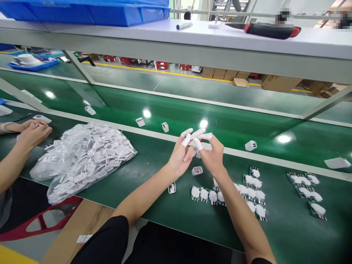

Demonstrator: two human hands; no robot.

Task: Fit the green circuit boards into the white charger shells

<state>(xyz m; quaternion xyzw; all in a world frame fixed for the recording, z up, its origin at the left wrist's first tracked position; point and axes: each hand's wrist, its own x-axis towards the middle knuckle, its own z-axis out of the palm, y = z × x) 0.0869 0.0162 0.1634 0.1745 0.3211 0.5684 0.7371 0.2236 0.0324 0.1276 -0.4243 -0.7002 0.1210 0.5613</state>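
Observation:
My left hand (179,156) and my right hand (213,157) meet above the green table, several fingertips capped with white finger cots. A small white charger shell (196,153) shows between them, pinched by both hands and mostly hidden by the fingers. Just below the hands an open white shell (197,170) lies on the table, and another shell (172,188) lies nearer my left forearm. Rows of small circuit boards (209,195) with white parts on them lie beside my right forearm.
A clear bag of white plug parts (82,157) lies on the left. A co-worker's hands (33,132) rest at the far left. Loose white chargers (165,127) sit on the green conveyor (233,121) behind. More boards (305,185) lie right. Blue trays (90,13) stand on the shelf above.

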